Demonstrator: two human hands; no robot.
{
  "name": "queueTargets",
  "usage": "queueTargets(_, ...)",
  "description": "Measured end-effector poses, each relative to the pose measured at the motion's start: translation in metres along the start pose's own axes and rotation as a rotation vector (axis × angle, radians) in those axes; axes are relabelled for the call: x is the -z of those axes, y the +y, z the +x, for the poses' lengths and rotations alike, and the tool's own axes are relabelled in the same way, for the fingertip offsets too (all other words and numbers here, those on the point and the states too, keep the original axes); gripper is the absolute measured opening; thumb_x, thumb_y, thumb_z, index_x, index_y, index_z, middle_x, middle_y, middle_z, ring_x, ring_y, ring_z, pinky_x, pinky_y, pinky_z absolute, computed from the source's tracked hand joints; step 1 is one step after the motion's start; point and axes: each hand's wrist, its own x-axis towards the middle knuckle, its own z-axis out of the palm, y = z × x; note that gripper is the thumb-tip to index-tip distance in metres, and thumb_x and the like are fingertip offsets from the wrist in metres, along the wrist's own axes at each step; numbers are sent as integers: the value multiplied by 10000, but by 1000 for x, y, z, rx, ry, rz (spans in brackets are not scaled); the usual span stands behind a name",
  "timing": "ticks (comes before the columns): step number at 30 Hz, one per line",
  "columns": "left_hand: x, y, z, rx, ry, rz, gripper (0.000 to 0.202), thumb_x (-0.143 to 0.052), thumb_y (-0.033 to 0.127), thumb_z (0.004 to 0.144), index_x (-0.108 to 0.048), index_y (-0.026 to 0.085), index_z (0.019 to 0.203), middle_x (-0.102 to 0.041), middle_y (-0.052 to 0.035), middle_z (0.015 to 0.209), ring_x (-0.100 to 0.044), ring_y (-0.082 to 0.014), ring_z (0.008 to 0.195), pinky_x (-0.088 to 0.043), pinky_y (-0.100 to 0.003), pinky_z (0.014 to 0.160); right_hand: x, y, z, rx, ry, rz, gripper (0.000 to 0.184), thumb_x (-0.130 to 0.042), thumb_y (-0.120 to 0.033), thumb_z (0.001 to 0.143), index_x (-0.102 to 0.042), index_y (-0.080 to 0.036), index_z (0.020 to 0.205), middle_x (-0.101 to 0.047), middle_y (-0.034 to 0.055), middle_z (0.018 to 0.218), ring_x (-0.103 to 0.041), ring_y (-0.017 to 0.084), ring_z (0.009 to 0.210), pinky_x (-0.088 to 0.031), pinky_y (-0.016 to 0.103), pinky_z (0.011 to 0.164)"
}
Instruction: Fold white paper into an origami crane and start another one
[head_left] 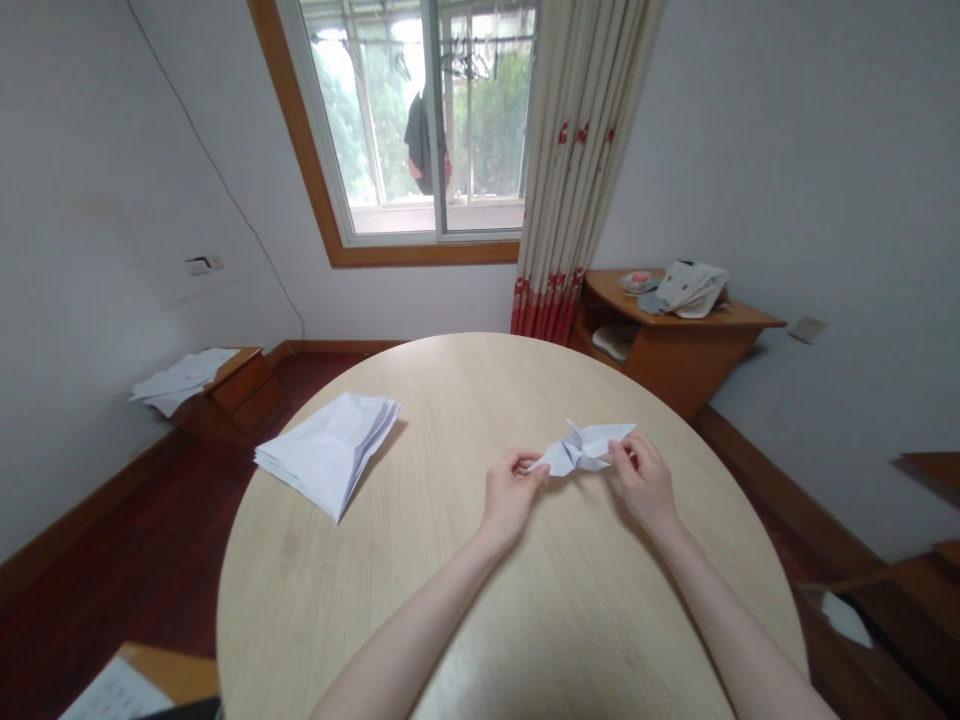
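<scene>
Pinching the folded paper figure [581, 450] over the table [450, 620], we have left hand [510, 497] fingers clamped on its left tip, right hand [645, 487] fingers clamped on its right, long axis lying side to side between them.

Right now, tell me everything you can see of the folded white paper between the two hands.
The folded paper is white, thin and crisp, creased into a small winged shape like an origami bird: a short point stands up in the middle, flat flaps spread to both sides. It sits low over the round wooden table, right of its middle. The left hand pinches its left tip, the right hand its right flap. Whether its underside touches the tabletop cannot be told.
</scene>
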Motion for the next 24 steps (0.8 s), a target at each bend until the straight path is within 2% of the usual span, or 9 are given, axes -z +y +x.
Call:
queueTargets(2, -20, -8, 8, 34, 17, 15, 76, -691, 189, 737, -649, 125, 735, -599, 4, 591, -542, -105, 560, -409, -203, 548, 8, 14, 5, -44, 35, -63, 318, -371, -447, 902, -441, -235, 675, -498, 36, 734, -473, 207, 689, -363, 336, 630)
queueTargets(6, -54, -22, 21, 114, 66, 29, 120, -685, 230, 769, -649, 120, 738, -618, -6, 578, -546, -96, 502, -403, -190, 491, 24, 41, 13, -138, 56, -197, 296, -386, -449, 844, -435, -236, 645, -493, 34, 699, -464, 216, 695, -349, 337, 635)
queueTargets(10, -78, -29, 34, 186, 42, 48, 158, -569, 185, 849, -650, 111, 735, -674, -44, 648, -599, -94, 518, -460, -183, 505, 36, 63, 16, -245, 19, -310, 282, -391, -411, 817, -410, -238, 594, -510, 43, 698, -473, 215, 702, -340, 318, 610)
queueTargets(16, -87, -39, 44, 210, 16, 188, 193, -571, 201, 842, -661, 123, 690, -654, -30, 593, -554, -94, 437, -390, -183, 429, 43, 88, 16, -423, -53, -415, 267, -399, -313, 804, -450, -225, 557, -558, 57, 645, -508, 203, 645, -344, 297, 579)
queueTargets(24, -88, -51, 46, 132, -16, 342, 261, -563, 389, 863, -711, 183, 800, -699, -44, 716, -644, -154, 608, -449, -237, 574, 44, 94, 11, -477, -101, -448, 289, -392, -299, 842, -559, -189, 632, -647, 115, 758, -580, 234, 700, -383, 314, 615)
